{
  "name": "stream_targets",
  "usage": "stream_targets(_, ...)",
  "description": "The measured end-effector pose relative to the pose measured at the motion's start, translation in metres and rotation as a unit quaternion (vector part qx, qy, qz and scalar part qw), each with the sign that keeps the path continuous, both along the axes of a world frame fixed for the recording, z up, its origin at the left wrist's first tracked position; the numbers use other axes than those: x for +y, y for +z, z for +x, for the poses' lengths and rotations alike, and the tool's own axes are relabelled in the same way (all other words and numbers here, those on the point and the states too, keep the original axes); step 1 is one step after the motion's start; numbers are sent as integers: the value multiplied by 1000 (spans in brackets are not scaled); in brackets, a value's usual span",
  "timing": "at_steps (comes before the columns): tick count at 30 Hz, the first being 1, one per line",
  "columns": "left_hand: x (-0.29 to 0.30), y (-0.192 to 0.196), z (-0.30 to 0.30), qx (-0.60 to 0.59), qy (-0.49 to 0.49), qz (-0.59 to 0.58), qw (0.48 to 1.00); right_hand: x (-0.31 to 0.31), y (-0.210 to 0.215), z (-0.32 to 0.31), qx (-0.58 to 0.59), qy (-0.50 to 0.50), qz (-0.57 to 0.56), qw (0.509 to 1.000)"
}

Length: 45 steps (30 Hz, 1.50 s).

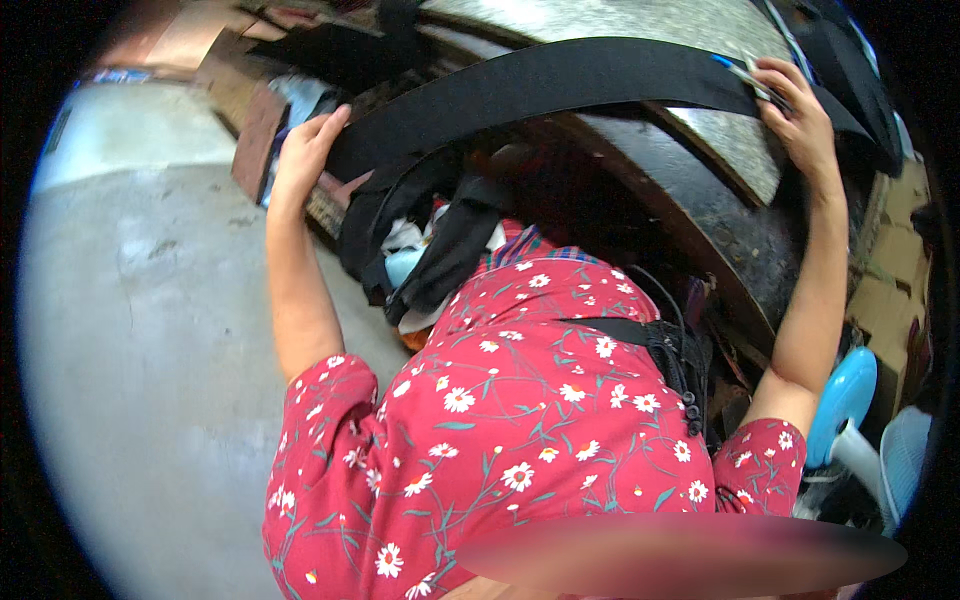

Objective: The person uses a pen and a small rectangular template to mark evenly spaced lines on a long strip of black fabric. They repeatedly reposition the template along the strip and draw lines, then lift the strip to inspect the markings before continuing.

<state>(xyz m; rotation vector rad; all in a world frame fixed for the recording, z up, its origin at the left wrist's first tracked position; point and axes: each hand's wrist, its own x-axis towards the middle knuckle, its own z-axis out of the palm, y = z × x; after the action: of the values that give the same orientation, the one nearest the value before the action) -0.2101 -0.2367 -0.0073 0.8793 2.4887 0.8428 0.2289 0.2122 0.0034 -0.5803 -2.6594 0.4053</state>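
Note:
A long, wide black strap [540, 80], like a band of webbing or elastic, arches between my two raised hands. At its left end, my left hand [312, 150] is closed on the strap, thumb on top. Far to the right, my right hand [795, 115] grips the strap's other part and also holds a slim pen-like tool [740, 72] with a blue tip; its exact kind is unclear. Beyond that hand, more black material [850, 110] hangs down. Below the strap's left part, a heap of black band [440, 240] lies near my lap.
A speckled work surface [620, 25] with wooden edges lies ahead, a dark beam [680, 220] crossing below it. Cardboard boxes [890, 270] stand at the right, near a blue round plastic thing [842, 400]. Grey floor [150, 350] spreads at left.

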Motion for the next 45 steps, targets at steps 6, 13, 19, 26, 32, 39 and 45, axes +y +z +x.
stream_targets(6,-19,-12,-7,-229,16,65,971,10,-5,1,14,21,-83,996)
stream_targets(13,-20,-17,-4,-263,-38,95,959,15,-6,4,8,28,-71,997)
stream_targets(19,-26,-17,-3,-238,-116,67,962,14,-5,4,20,29,-87,996)
stream_targets(26,-20,-16,7,-233,-152,63,959,12,-4,4,20,29,-78,996)
stream_targets(32,-8,-9,14,-214,-143,19,966,14,-3,3,22,46,-84,995)
stream_targets(39,0,-1,24,-246,-181,-20,952,15,-4,5,24,40,-87,995)
stream_targets(45,0,2,26,-205,-181,-25,962,19,-5,5,22,49,-92,994)
